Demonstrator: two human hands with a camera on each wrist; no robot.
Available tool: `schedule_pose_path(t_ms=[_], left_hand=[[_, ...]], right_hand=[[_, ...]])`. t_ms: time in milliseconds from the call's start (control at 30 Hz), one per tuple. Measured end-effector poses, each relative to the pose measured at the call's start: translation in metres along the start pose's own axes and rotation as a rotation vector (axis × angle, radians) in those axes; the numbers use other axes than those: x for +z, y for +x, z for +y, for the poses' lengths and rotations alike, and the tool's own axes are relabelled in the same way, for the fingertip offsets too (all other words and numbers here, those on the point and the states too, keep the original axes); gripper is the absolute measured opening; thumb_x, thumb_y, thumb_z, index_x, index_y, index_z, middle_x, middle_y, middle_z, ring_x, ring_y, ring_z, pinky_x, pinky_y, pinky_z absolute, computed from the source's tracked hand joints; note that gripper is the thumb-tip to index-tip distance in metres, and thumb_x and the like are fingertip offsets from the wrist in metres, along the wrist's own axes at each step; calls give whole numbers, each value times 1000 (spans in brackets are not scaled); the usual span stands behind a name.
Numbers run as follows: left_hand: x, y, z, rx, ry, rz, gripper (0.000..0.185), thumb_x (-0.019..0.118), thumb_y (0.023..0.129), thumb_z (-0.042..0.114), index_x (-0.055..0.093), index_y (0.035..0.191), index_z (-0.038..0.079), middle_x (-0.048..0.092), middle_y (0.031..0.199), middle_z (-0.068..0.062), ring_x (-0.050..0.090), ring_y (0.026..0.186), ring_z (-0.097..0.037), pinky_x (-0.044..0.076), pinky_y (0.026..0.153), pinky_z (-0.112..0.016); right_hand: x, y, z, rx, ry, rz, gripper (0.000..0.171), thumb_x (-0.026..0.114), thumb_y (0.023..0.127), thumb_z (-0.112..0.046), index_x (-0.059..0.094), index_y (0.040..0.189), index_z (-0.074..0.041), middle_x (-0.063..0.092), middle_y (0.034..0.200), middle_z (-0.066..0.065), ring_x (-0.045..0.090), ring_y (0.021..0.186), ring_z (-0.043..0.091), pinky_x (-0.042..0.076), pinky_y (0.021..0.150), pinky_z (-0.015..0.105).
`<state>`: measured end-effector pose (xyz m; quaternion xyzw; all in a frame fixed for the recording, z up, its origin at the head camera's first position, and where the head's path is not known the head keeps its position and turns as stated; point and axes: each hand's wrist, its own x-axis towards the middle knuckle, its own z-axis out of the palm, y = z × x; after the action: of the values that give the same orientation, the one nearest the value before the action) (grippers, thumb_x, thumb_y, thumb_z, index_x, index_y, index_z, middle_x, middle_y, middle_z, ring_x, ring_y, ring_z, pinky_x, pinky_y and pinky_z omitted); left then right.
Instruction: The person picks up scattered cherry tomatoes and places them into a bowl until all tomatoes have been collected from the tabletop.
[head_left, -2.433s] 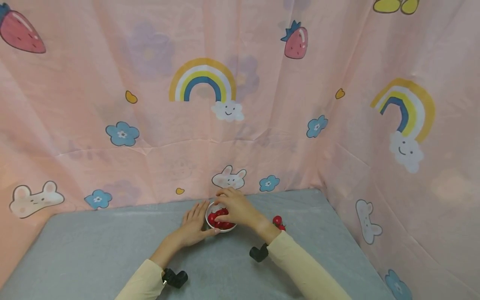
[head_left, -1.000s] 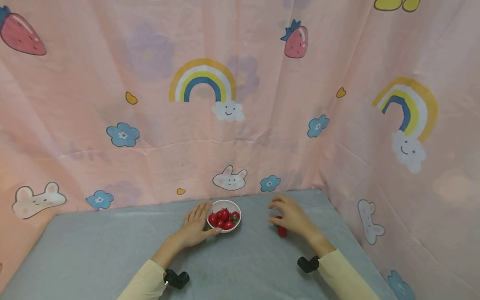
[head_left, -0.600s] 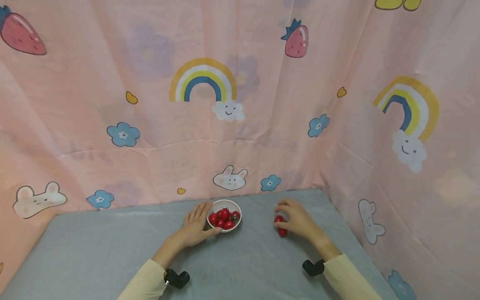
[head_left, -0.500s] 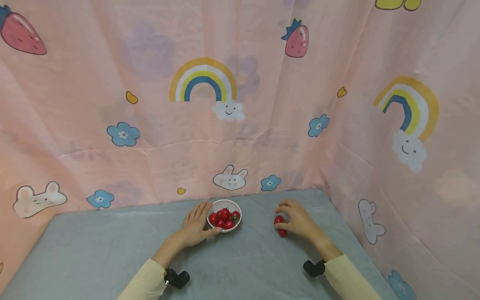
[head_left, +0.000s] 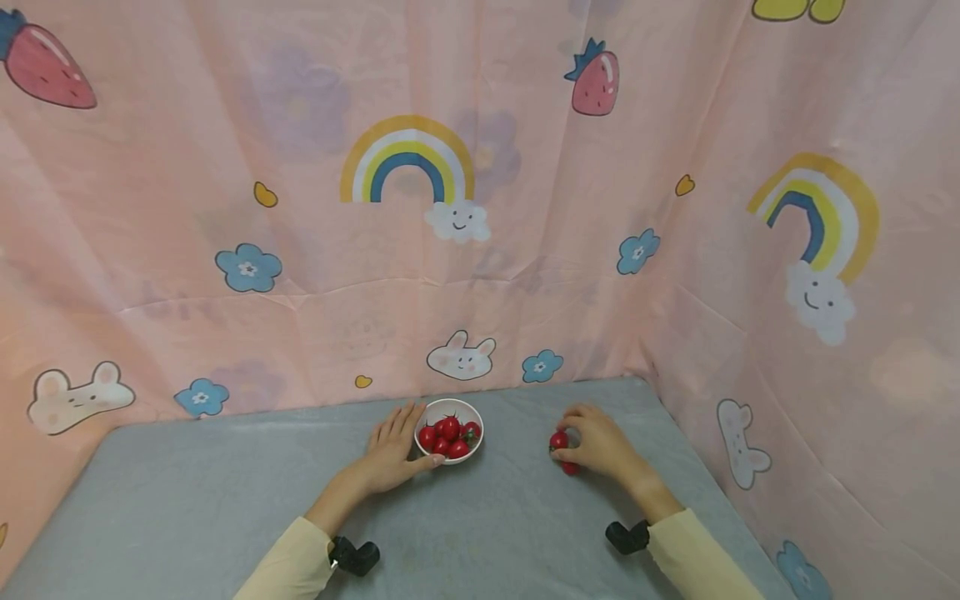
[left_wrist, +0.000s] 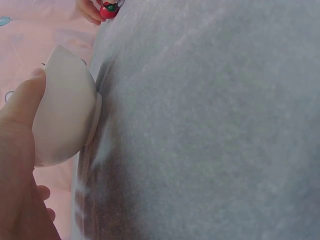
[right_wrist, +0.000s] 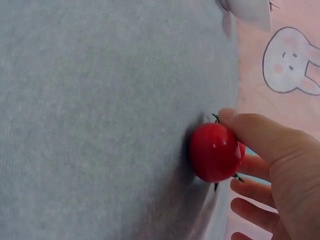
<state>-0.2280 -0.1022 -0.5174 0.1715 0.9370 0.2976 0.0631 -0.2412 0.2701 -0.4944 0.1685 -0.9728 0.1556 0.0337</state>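
The right hand (head_left: 596, 446) rests on the grey tabletop (head_left: 225, 492) toward its right side, fingers curled round a red cherry tomato (head_left: 558, 440) that it pinches between thumb and fingertips. In the right wrist view the same tomato (right_wrist: 214, 152) sits low against the cloth surface with the thumb (right_wrist: 255, 132) pressed to its upper side and the other fingers behind it; a bit of green calyx shows at its edge. A second cherry tomato (head_left: 572, 468) lies on the tabletop just beside the hand, at its near side, partly hidden by it.

The left hand (head_left: 390, 454) lies flat against the left side of a small white bowl (head_left: 476, 423), fingers fairly straight along the wall and the thumb reaching to the near rim (it braces the bowl rather than gripping it). The left wrist view shows the palm and thumb (left_wrist: 22, 107) touching the bowl's outer wall (left_wrist: 62, 110), with the bowl standing upright on its foot. Inside the bowl is a heap of cherry tomatoes (head_left: 448, 437), several with green stems. Bowl and right hand are well apart across the tabletop.

Both arms wear pale yellow sleeves (head_left: 288, 562), each with a black wrist camera mount (head_left: 352, 557) at the cuff. A pink curtain (head_left: 525, 208) printed with rainbows, strawberries, flowers and rabbits closes off the back and right side.
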Motion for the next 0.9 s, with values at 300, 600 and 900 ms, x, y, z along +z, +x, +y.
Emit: schedule_pose_path(t_ms=[300,600,900], left_hand=[[1,0,0,13,-6,9,99,63,87,62,15,160,15,17,166,-16,10,154,-40,9,119,-68],[-1,-2,2,33,-7,21,101,61,85,67,17,158,12,19,164,-20,13,152,-43,9,117,-70],[0,-2,0,6,1,5,100,62,86,65,15,160,16,17,166,-16,11,154,-40,9,119,-68]], right_hand=[[5,2,-3,18,-21,15,34,85,76,-33,77,98,-9,66,119,11,57,115,31,47,102,54],[8,3,-4,23,-36,18,33,85,75,-34,77,96,-9,67,116,10,58,111,30,49,99,52],[7,2,-4,-18,-33,45,33,85,74,-35,76,93,-9,68,115,12,59,109,33,50,95,54]])
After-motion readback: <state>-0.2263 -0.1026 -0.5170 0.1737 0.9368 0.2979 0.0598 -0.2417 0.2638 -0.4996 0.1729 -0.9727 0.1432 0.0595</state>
